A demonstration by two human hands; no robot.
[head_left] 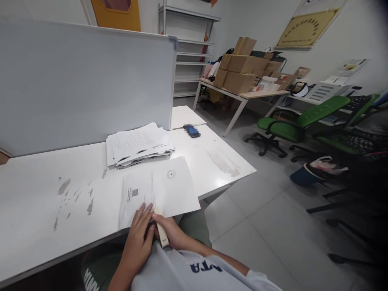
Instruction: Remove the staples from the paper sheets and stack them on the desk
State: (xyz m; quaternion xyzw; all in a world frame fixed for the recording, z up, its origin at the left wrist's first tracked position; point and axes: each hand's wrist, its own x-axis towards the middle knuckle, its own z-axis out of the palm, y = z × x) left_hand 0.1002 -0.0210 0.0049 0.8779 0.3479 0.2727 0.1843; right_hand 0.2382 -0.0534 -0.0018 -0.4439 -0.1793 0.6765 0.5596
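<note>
Where hands point(154, 232) overlap, cream tool point(162, 234) mostly hidden, type unclear.

Phone point(191, 131) on the desk, upper mid frame: screen pixelated, can't read. Print on the folded sheet point(159, 190) too small to make out; its near edge is hidden under the left hand point(138, 236) and right hand point(169, 230). Pale tool point(161, 232) mostly covered by fingers, type unclear. Paper stack point(138, 145): lower sheets hidden. Right side of frame dark, blurred; chairs there indistinct.
</note>
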